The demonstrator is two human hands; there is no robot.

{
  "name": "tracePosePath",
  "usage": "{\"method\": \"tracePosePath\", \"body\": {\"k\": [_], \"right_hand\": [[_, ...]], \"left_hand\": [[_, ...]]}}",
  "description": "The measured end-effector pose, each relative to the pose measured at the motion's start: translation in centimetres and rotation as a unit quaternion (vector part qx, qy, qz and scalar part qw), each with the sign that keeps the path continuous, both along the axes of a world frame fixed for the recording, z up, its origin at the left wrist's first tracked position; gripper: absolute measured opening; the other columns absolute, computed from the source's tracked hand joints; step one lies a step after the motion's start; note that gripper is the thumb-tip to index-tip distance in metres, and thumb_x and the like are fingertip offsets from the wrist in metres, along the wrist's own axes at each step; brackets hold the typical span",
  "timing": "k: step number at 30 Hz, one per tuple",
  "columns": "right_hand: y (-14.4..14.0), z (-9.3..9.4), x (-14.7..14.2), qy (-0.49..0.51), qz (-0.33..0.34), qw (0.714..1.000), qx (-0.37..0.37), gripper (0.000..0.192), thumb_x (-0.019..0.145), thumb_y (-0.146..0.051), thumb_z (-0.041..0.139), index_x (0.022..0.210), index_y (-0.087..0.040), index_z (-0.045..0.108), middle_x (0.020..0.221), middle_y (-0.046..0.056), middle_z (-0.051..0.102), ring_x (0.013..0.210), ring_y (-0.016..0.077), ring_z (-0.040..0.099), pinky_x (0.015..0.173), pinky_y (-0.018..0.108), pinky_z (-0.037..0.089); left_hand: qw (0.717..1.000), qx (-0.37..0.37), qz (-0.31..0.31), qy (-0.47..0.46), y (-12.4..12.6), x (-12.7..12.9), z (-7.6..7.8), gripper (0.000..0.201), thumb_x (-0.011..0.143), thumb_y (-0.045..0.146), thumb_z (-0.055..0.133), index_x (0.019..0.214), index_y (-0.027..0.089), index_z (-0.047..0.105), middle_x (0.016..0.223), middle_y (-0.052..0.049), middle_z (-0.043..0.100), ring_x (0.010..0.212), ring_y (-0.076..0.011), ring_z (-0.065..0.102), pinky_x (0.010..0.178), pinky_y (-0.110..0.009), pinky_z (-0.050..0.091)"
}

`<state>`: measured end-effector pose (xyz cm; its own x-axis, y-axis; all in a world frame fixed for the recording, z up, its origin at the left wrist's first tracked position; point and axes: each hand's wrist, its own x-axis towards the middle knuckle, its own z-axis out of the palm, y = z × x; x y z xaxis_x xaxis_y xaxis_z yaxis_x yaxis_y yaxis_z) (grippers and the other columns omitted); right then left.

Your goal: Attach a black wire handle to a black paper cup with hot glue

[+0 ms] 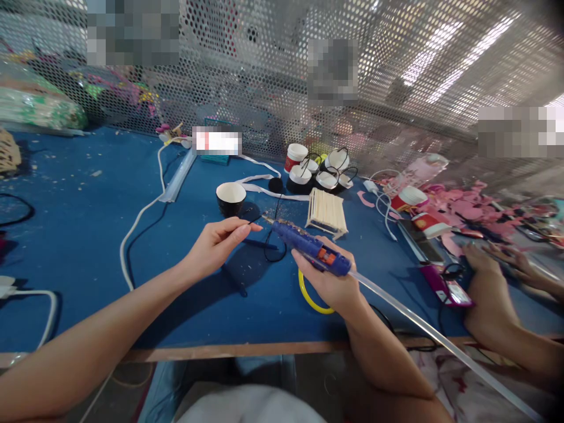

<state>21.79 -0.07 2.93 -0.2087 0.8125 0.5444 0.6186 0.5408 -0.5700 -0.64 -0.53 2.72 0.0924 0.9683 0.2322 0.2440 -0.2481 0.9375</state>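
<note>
You are sitting in a small craft workshop, at a shared assembly bench. The worktop (79, 235) in front of you is covered in blue cloth strewn with crumbs of scrap and trailing white cables (132, 229). A perforated metal screen (273, 82) fences off the far edge, with bags of material behind it. Handmade goods lie about: a little bench of wooden sticks (326, 212), a cluster of paper cups (317, 170) fitted with wire handles, and a heap of pink paper cut-outs (462, 208). A blue hot-glue gun (311, 247) with its clear glue stick (440, 343) points to gluing work, and another person's hands (489, 282) work just beside you.
</note>
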Motion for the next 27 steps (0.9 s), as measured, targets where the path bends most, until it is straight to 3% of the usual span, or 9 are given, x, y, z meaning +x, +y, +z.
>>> {"method": "tracePosePath", "body": {"k": [12, 20, 27], "right_hand": [[-0.20, 0.88, -0.08, -0.032, 0.011, 0.999, -0.012, 0.020, 0.078, -0.028, 0.060, 0.062, -0.021, 0.051, 0.056, -0.002, 0.053, 0.048, 0.0115, 0.049, 0.050, 0.027, 0.040], [-0.05, 0.34, 0.10, -0.029, 0.005, 0.999, 0.014, 0.019, 0.077, -0.028, 0.062, 0.063, -0.021, 0.051, 0.058, -0.002, 0.056, 0.050, 0.0113, 0.052, 0.050, 0.025, 0.040], [-0.09, 0.14, 0.17, 0.028, 0.020, 0.999, -0.029, 0.014, 0.076, -0.030, 0.064, 0.069, -0.020, 0.056, 0.064, -0.001, 0.061, 0.055, 0.0131, 0.057, 0.054, 0.025, 0.046]], "left_hand": [[1.000, -0.002, -0.007, -0.002, -0.05, 0.04, 0.07, 0.029, 0.085, 0.034, 0.050, 0.093, 0.016, 0.072, 0.074, -0.002, 0.060, 0.059, -0.0092, 0.040, 0.055, -0.022, 0.032], [1.000, 0.002, -0.004, 0.001, -0.04, 0.03, 0.08, 0.030, 0.085, 0.035, 0.049, 0.093, 0.016, 0.071, 0.070, 0.000, 0.057, 0.057, -0.0084, 0.037, 0.053, -0.022, 0.030], [1.000, -0.013, -0.005, -0.002, -0.01, -0.03, -0.02, 0.031, 0.084, 0.037, 0.049, 0.090, 0.014, 0.070, 0.063, 0.001, 0.049, 0.056, -0.0086, 0.034, 0.051, -0.022, 0.027]]}}
